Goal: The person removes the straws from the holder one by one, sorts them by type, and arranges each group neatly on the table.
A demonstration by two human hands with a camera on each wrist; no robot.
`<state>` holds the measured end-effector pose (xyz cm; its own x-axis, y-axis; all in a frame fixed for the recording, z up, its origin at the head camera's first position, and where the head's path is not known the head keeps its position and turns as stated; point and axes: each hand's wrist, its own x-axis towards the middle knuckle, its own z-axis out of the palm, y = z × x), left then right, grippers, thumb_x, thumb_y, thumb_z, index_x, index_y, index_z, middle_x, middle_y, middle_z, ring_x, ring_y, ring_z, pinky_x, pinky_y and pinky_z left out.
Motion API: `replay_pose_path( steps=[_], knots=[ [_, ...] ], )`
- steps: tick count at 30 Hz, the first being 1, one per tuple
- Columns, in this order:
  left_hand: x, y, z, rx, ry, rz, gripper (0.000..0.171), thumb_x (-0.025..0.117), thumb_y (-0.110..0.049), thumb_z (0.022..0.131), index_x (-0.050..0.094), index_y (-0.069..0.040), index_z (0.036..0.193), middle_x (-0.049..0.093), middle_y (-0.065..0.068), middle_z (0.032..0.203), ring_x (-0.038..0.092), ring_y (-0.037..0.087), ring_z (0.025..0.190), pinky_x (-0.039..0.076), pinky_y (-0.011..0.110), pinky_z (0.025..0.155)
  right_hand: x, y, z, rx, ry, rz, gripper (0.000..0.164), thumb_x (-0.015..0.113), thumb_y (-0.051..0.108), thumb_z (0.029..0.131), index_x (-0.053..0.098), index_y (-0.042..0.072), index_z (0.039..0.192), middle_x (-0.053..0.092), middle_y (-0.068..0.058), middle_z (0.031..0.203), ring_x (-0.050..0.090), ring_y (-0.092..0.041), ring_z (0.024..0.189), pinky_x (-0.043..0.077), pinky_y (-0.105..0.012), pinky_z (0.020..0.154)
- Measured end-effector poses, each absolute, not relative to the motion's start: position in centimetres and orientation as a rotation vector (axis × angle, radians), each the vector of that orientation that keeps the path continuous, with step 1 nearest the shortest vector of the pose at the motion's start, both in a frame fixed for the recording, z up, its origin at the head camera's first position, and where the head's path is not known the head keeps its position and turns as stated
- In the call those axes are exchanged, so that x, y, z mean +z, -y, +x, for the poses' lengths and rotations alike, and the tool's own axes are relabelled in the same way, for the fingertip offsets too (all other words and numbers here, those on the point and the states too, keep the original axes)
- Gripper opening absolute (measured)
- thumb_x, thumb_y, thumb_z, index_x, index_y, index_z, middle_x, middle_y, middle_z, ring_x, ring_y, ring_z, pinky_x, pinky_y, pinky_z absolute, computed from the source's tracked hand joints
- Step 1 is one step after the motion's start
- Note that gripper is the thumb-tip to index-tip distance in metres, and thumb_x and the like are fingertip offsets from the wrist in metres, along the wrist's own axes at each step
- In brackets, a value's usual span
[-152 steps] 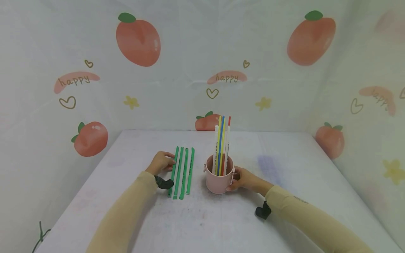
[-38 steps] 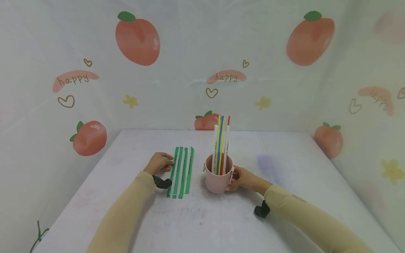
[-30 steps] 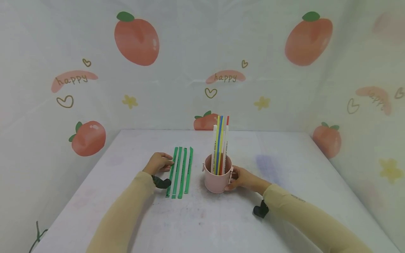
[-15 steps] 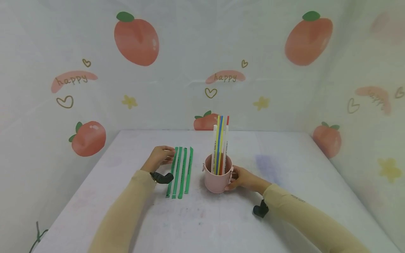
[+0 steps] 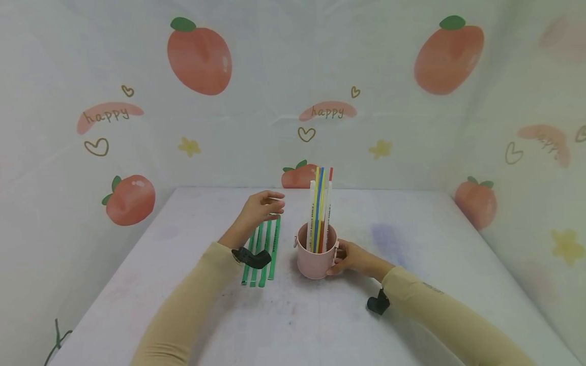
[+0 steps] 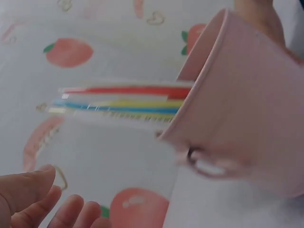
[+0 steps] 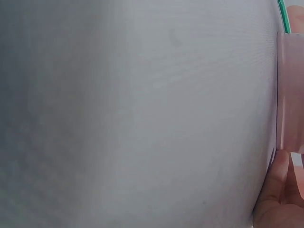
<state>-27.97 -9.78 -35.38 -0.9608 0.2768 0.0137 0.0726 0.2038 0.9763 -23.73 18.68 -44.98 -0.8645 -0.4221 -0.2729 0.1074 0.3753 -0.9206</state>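
A small pink bucket (image 5: 316, 267) with ear-like side handles stands upright on the table. Wrapped straws (image 5: 319, 213) in white, yellow, blue and red rise from it, seen large in the left wrist view. My right hand (image 5: 358, 261) grips the bucket's right side, thumb low on its wall. Several green straws (image 5: 274, 250) lie side by side left of the bucket. Above their far ends hovers my left hand (image 5: 260, 209), with loosely bent fingers and nothing between them. My left forearm and wrist camera cover part of the green straws.
The white tabletop (image 5: 293, 325) reaches back to a cloth wall (image 5: 256, 127) printed with peaches. Black wrist cameras are strapped to both wrists. A thin green cord (image 5: 58, 339) hangs at the lower left.
My left hand has left the leftmost green straw, risen and moved right and away toward the bucket. The right hand and the bucket have stayed in place.
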Motion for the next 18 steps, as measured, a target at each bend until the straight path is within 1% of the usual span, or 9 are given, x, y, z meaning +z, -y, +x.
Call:
replay_pose_path(
  steps=[6, 11, 15, 18],
  knots=[
    [-35.7, 7.3, -27.3, 1.851, -2.325, 0.408, 0.033, 0.065, -0.015, 0.094, 0.059, -0.004, 0.125, 0.061, 0.018, 0.118, 0.063, 0.029, 0.106, 0.055, 0.038, 0.091, -45.0, -18.7, -23.7, -1.507, -2.172, -0.265, 0.087, 0.085, 0.007, 0.073, 0.037, 0.0, 0.145, 0.048, -0.018, 0.142, 0.046, -0.031, 0.13, 0.036, -0.046, 0.112],
    [-36.1, 5.8, -26.9, 1.8, -2.375, 0.421, 0.032, 0.066, -0.013, 0.092, 0.061, -0.004, 0.122, 0.061, 0.018, 0.121, 0.062, 0.028, 0.107, 0.054, 0.039, 0.092, -45.1, -18.6, -23.8, -1.496, -2.185, -0.256, 0.086, 0.085, 0.008, 0.073, 0.038, 0.001, 0.145, 0.05, -0.017, 0.14, 0.049, -0.028, 0.126, 0.038, -0.046, 0.111],
    [-36.6, 5.1, -26.9, 1.75, -2.421, 0.392, 0.031, 0.068, -0.014, 0.091, 0.062, -0.006, 0.12, 0.065, 0.014, 0.117, 0.063, 0.027, 0.106, 0.053, 0.042, 0.092, -45.1, -18.6, -23.8, -1.499, -2.179, -0.265, 0.084, 0.084, 0.009, 0.074, 0.039, 0.001, 0.144, 0.05, -0.016, 0.141, 0.048, -0.029, 0.128, 0.036, -0.046, 0.112],
    [-37.0, 4.9, -27.0, 1.725, -2.435, 0.375, 0.03, 0.07, -0.016, 0.09, 0.064, -0.009, 0.118, 0.066, 0.01, 0.114, 0.064, 0.025, 0.106, 0.053, 0.043, 0.092, -45.1, -18.7, -23.8, -1.501, -2.172, -0.278, 0.083, 0.084, 0.009, 0.074, 0.039, 0.001, 0.144, 0.049, -0.016, 0.141, 0.047, -0.028, 0.128, 0.036, -0.046, 0.112]
  ],
)
